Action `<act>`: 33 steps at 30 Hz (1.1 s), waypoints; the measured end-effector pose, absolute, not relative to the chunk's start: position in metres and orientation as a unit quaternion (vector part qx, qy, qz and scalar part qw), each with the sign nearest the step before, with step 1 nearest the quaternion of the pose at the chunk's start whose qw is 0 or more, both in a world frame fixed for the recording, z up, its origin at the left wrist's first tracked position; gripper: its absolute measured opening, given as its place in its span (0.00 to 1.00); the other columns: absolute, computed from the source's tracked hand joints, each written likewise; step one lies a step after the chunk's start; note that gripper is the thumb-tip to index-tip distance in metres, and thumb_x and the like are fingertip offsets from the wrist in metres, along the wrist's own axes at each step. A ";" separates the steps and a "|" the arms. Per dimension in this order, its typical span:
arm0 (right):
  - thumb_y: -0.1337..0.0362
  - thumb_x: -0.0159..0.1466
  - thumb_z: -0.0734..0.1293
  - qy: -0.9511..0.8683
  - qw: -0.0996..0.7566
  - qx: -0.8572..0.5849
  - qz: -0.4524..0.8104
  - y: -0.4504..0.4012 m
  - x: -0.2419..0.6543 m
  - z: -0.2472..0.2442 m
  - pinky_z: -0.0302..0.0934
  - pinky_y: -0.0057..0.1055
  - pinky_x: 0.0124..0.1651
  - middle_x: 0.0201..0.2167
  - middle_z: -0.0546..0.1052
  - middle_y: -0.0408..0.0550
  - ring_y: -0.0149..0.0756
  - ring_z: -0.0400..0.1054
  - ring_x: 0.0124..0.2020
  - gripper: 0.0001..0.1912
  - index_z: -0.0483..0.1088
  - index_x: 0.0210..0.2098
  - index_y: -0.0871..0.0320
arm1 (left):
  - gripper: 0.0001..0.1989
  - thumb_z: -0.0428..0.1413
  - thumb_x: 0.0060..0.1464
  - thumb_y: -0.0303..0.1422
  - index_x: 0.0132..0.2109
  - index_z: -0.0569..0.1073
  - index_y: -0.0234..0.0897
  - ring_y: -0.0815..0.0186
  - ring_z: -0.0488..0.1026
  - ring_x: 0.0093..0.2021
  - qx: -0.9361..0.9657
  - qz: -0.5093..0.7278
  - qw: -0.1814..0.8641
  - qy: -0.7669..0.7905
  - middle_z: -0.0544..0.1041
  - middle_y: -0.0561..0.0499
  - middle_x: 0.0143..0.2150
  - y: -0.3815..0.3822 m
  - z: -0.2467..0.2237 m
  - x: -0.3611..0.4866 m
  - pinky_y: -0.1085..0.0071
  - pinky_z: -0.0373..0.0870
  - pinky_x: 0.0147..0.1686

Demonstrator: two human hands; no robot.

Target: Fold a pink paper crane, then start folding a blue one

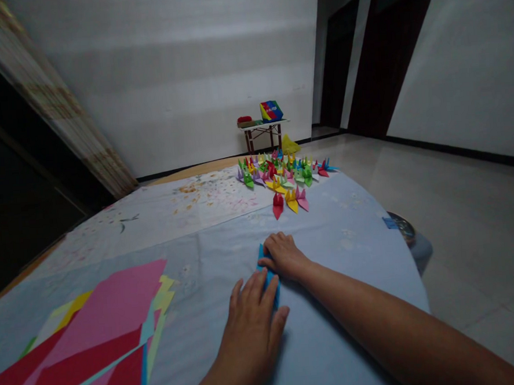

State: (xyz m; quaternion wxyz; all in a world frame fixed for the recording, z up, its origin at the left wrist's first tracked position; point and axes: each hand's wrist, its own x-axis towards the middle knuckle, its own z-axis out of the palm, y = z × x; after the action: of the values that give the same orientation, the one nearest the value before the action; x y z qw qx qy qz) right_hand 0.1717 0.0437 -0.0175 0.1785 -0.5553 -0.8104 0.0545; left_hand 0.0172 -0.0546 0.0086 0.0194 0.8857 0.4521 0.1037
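A narrow folded blue paper (pixel 276 296) lies on the cloth-covered table, partly hidden under both hands. My left hand (pixel 252 317) rests on its near part, palm down, with the fingers spread and the thumb out to the right. At the far end of the strip, my right hand (pixel 282 256) has its fingers bent together and pressed on the paper. Beyond the hands stand a red paper crane (pixel 277 206), a yellow one (pixel 291 201) and a pink one (pixel 301 199).
Many-coloured folded cranes (pixel 277 171) crowd the table's far end. Loose sheets, with a pink sheet (pixel 111 306) on top, lie at the left. Past the table's right edge is a stool (pixel 421 252) with a round item on it. A small table (pixel 264 124) stands by the wall.
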 end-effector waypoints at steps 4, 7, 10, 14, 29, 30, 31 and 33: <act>0.54 0.57 0.65 -0.807 0.217 -0.542 0.090 0.047 0.177 -0.017 0.51 0.34 0.42 0.37 0.69 0.48 0.38 0.59 0.41 0.14 0.65 0.36 0.58 | 0.24 0.39 0.59 0.44 0.61 0.54 0.45 0.56 0.47 0.63 0.893 0.052 0.050 0.444 0.55 0.46 0.63 -0.051 -0.003 0.023 0.46 0.47 0.57; 0.53 0.59 0.63 -0.771 0.283 -0.559 0.118 0.055 0.190 -0.014 0.52 0.36 0.45 0.41 0.70 0.49 0.38 0.59 0.44 0.15 0.65 0.40 0.57 | 0.24 0.37 0.59 0.44 0.61 0.53 0.46 0.56 0.45 0.64 0.892 0.044 0.063 0.444 0.52 0.47 0.64 -0.053 -0.005 0.021 0.45 0.45 0.58; 0.54 0.60 0.62 -0.773 0.311 -0.547 0.084 0.056 0.201 -0.006 0.49 0.41 0.51 0.50 0.67 0.50 0.42 0.55 0.52 0.18 0.64 0.48 0.54 | 0.25 0.37 0.60 0.45 0.62 0.52 0.46 0.55 0.45 0.64 0.892 0.049 0.072 0.444 0.51 0.46 0.64 -0.053 -0.004 0.019 0.44 0.44 0.57; 0.54 0.64 0.56 -0.878 0.205 -0.425 0.080 0.036 0.205 0.008 0.40 0.45 0.57 0.55 0.65 0.47 0.43 0.44 0.61 0.20 0.61 0.54 0.49 | 0.24 0.39 0.59 0.44 0.61 0.54 0.47 0.54 0.46 0.63 0.888 0.060 0.082 0.448 0.55 0.46 0.63 -0.051 -0.002 0.019 0.43 0.43 0.57; 0.52 0.65 0.51 -0.921 0.081 -0.372 0.086 0.032 0.203 0.000 0.24 0.50 0.60 0.59 0.59 0.45 0.43 0.33 0.64 0.25 0.52 0.59 0.50 | 0.27 0.38 0.57 0.48 0.60 0.56 0.45 0.49 0.48 0.62 0.895 0.067 0.095 0.432 0.56 0.44 0.63 -0.047 -0.006 0.017 0.41 0.45 0.56; 0.52 0.65 0.51 -0.919 0.081 -0.376 0.083 0.035 0.203 0.000 0.24 0.50 0.60 0.59 0.59 0.45 0.43 0.33 0.64 0.25 0.52 0.59 0.50 | 0.27 0.38 0.57 0.48 0.60 0.56 0.45 0.49 0.48 0.62 0.895 0.066 0.095 0.431 0.55 0.43 0.63 -0.047 -0.005 0.017 0.42 0.45 0.56; 0.52 0.65 0.50 -0.918 0.080 -0.379 0.081 0.037 0.203 -0.001 0.24 0.50 0.60 0.59 0.59 0.45 0.43 0.32 0.64 0.25 0.52 0.60 0.50 | 0.27 0.38 0.57 0.48 0.60 0.56 0.45 0.49 0.48 0.62 0.895 0.065 0.096 0.431 0.55 0.43 0.63 -0.047 -0.006 0.016 0.42 0.45 0.56; 0.52 0.66 0.50 -0.917 0.077 -0.384 0.078 0.042 0.203 -0.002 0.24 0.50 0.60 0.59 0.58 0.45 0.43 0.31 0.64 0.24 0.52 0.59 0.50 | 0.27 0.38 0.57 0.48 0.60 0.56 0.45 0.49 0.47 0.63 0.895 0.066 0.098 0.430 0.54 0.43 0.63 -0.046 -0.006 0.016 0.42 0.44 0.56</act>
State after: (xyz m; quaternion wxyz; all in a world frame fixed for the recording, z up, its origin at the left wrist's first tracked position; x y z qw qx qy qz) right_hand 0.2028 0.0421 -0.0021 0.0769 -0.3844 -0.9166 0.0785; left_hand 0.0159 -0.0465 -0.0059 0.0985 0.8951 0.4299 0.0657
